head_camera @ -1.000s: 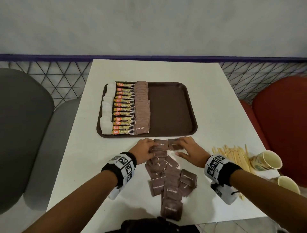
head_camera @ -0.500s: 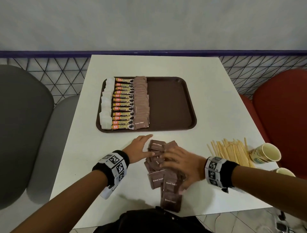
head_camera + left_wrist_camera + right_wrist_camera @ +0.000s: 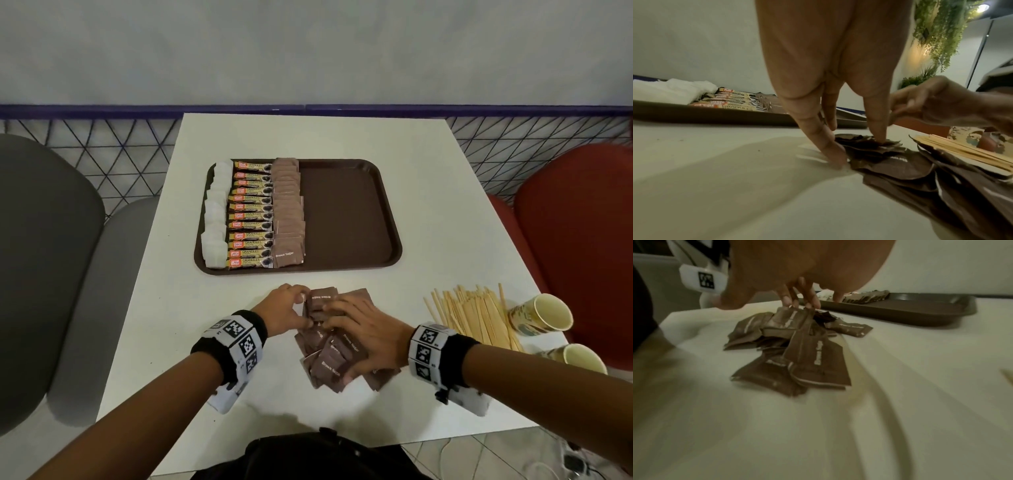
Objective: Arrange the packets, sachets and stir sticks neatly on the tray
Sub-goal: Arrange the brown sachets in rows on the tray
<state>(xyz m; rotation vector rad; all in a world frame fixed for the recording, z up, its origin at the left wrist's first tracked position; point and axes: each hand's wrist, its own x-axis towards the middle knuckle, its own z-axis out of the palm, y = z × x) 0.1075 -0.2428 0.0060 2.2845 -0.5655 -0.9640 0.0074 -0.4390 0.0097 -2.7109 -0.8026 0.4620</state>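
A loose pile of brown sugar packets [image 3: 329, 366] lies on the white table [image 3: 445, 240] in front of the brown tray [image 3: 346, 212]. My left hand [image 3: 303, 308] stands at the pile's far left edge. Its straight fingers [image 3: 835, 160] press down on the table and on the top packets [image 3: 890, 164]. My right hand [image 3: 337, 346] lies spread over the pile, its fingertips [image 3: 797, 303] on the raised packet edges [image 3: 789, 321] and its thumb off to the side. On the tray's left half lie neat columns of white sachets [image 3: 215, 219], coffee sticks [image 3: 250, 216] and brown sugar packets [image 3: 289, 212].
Wooden stir sticks [image 3: 474, 315] lie in a loose heap on the table at the right. Beside them, at the table's right edge, are two paper cups [image 3: 544, 313], [image 3: 580, 358]. The tray's right half is bare. A grey chair is on the left, a red one on the right.
My right hand came back from the pile's far end and settled over the pile, drawing the scattered near packets into a tighter heap. The left hand stayed at the far left edge.
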